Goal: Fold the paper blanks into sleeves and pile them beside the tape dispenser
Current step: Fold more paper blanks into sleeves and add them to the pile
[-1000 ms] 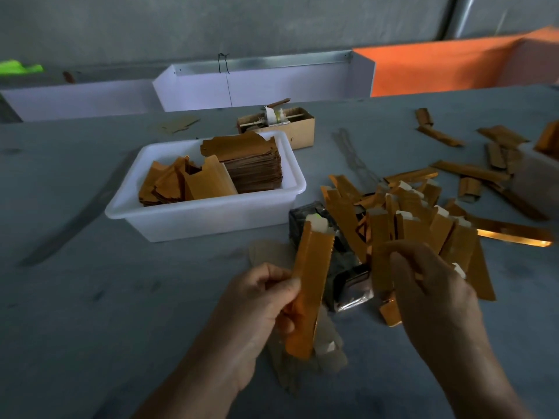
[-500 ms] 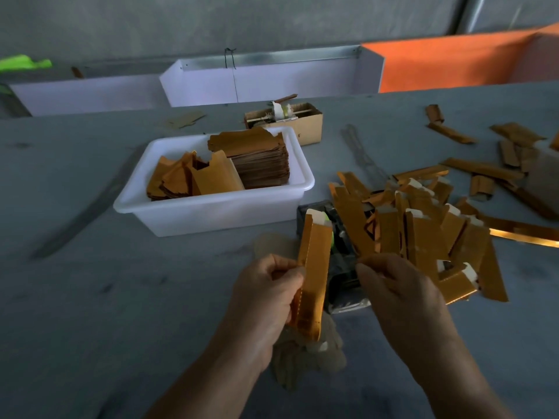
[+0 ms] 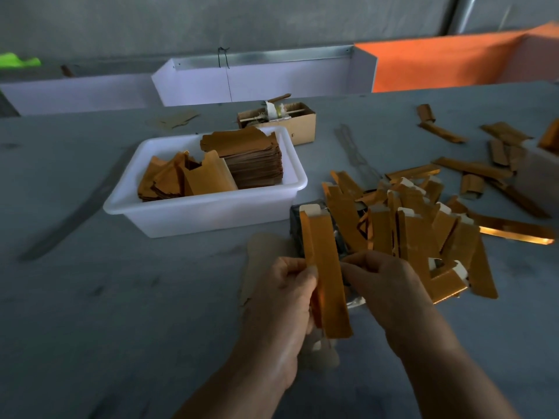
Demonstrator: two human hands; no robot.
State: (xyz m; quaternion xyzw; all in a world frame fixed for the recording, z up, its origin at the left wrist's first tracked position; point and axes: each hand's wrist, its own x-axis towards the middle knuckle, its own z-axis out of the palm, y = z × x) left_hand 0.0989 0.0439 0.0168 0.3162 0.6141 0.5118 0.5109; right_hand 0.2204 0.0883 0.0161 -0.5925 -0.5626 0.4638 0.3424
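My left hand point(image 3: 282, 300) grips a long orange-gold paper sleeve point(image 3: 325, 267) held upright, a white tab at its top. My right hand point(image 3: 384, 282) pinches the sleeve's right edge at mid-height. Behind the sleeve sits the dark tape dispenser point(image 3: 305, 219), mostly hidden. A pile of folded sleeves point(image 3: 417, 228) lies just right of the dispenser. A white tub point(image 3: 211, 213) to the left holds a stack of flat paper blanks point(image 3: 251, 161) and loose orange pieces.
A small cardboard box point(image 3: 290, 122) stands behind the tub. Loose sleeves and strips point(image 3: 472, 167) are scattered at the right. A pale flat cutout point(image 3: 260, 252) lies under my hands. White and orange walls point(image 3: 272, 80) border the grey table's far edge.
My right hand moved left from the pile and took hold of the sleeve's right edge. The left hand kept its grip and turned the sleeve more upright.
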